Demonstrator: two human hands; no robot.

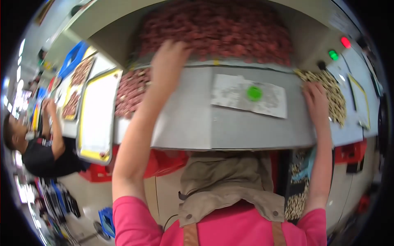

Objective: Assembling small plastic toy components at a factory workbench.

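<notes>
While left hand spreads open on red pieces | right hand flat beside pale seeds

Motion blurs the left hand; its fingertips vanish among red pieces.

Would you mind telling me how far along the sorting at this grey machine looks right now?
Done: a tray at the left already carries reddish pieces. In hand: the left hand reaches into the reddish pile in the hopper, while the right hand rests on pale seeds by the machine. Left: the hopper remains heaped full.
</notes>
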